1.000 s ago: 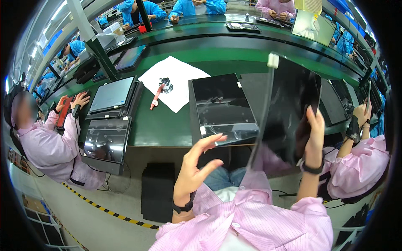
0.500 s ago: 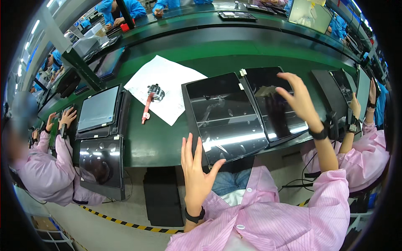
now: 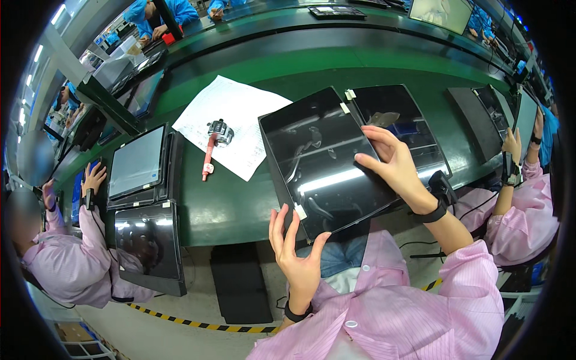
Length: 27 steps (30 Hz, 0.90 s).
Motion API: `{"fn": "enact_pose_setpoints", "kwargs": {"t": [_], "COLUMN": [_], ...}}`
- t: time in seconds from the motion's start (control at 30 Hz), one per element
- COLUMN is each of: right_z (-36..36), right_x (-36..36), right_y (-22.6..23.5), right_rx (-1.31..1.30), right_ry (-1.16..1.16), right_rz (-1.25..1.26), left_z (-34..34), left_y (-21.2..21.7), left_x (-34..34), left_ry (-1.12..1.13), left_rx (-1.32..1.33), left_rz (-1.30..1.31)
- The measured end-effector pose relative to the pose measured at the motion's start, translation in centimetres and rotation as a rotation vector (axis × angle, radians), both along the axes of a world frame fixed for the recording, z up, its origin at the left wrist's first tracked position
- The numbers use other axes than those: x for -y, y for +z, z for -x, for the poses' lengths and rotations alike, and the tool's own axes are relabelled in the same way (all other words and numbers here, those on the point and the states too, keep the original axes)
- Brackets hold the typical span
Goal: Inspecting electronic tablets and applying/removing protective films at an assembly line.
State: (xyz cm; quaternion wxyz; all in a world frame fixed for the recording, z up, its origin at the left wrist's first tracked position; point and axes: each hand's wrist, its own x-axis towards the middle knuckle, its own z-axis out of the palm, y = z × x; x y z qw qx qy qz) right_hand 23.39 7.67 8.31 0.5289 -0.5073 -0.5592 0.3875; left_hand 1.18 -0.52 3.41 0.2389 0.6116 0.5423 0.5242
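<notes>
From my distant place I look down at the green surface (image 3: pixel 234 216). A black glassy panel (image 3: pixel 327 156) with white tabs is at the near edge of this surface, above a dark pad (image 3: pixel 275 159), and its lowest corner passes beyond the edge. My left hand (image 3: pixel 297 255) is spread wide around this corner, the thumb apart from the fingers; whether it grips, I cannot tell. My right hand (image 3: pixel 396 168) is half open at the panel's right side, with the thumb over the dark face; I cannot tell if it has hold. Just to the right lies a second black panel (image 3: pixel 414 123). To the left, farther from the near edge, a white paper sheet (image 3: pixel 255 102) carries a small dark device (image 3: pixel 221 132) with a red strip (image 3: pixel 209 157).
</notes>
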Motion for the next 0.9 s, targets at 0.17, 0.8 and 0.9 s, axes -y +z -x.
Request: {"fn": "enact_pose_setpoints", "kwargs": {"t": [0.17,0.8,0.9], "right_z": [1.3,5.0,4.9], "right_x": [-0.2,15.6,15.9], "right_y": [1.8,5.5,5.0], "right_rx": [-0.056,0.502,0.553], "right_ry": [-0.054,0.332,0.334], "right_rz": [0.292,-0.630,-0.685], "left_z": [0.5,3.0,2.5], "left_y": [-0.4,14.2,13.8], "left_x": [0.0,1.3,2.0], "left_ry": [-0.045,-0.233,-0.218], "left_rx": [0.029,0.210,0.275], "left_rz": [0.001,-0.526,-0.561]}}
